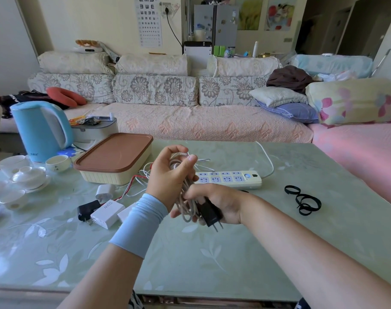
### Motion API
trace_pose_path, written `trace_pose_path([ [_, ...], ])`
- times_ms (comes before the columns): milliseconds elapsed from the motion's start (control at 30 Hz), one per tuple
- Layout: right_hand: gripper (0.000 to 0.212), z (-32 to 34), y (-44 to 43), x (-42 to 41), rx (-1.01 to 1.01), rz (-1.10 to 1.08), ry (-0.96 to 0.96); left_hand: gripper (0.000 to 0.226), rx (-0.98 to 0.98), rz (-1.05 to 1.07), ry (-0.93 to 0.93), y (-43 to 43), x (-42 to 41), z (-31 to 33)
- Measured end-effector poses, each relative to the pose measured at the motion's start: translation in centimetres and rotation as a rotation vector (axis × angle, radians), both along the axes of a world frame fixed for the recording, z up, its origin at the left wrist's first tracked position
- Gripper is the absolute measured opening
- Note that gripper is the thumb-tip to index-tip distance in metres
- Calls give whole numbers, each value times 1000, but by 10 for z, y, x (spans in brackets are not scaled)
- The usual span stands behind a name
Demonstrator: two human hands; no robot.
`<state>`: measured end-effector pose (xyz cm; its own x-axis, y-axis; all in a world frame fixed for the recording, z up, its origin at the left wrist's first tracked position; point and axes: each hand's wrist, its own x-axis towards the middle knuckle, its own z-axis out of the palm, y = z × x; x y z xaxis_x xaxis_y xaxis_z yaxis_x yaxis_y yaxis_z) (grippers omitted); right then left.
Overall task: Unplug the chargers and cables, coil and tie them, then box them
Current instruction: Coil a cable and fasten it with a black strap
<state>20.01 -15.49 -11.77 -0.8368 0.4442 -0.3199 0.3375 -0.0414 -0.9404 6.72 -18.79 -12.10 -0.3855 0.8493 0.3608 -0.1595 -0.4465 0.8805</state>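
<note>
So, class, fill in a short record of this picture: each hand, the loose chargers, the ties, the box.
left hand: grips the upper part of the white cable coil
right hand: holds the coil's lower part together with the black charger
loose chargers: white charger and black adapter on the table, left of the hands
ties: black ties on the table, to the right, untouched
box: cream, brown lid on, behind the chargers

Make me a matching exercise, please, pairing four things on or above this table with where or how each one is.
Things:
1 black charger
2 white cable
3 black ties
4 box

States:
A closed by a brown lid
B gripped in the right hand
C loops held up by the left hand
D loose on the table, far right

Pairs: 1-B, 2-C, 3-D, 4-A
</note>
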Motion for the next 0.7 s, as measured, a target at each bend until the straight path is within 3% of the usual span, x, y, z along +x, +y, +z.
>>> trace_pose_path([
  [100, 30, 1, -1, 1, 127, -10, -16, 19, 126, 94, 21, 2, -4, 3],
  [167, 21, -1, -7, -4, 288, -87, -37, 16, 139, 107, 16, 3, -3, 3],
  [267, 16, -1, -11, -10, 362, -164, -36, 19, 118, 55, -63, 0, -3, 5],
  [400, 14, 1, -9, -9, 399, -239, -45, 60, -7, -176, -195, 0, -14, 1],
  [467, 9, 3, -3, -6, 346, -299, 30, 81, -126, -319, -42, -2, -16, -4],
  [567, 6, 5, 5, 1, 208, -288, 133, 54, -278, -456, 212, -6, -5, -10],
  [700, 2, 0, 8, 4, 124, -156, 61, 48, -331, -425, 177, -2, 0, -13],
])
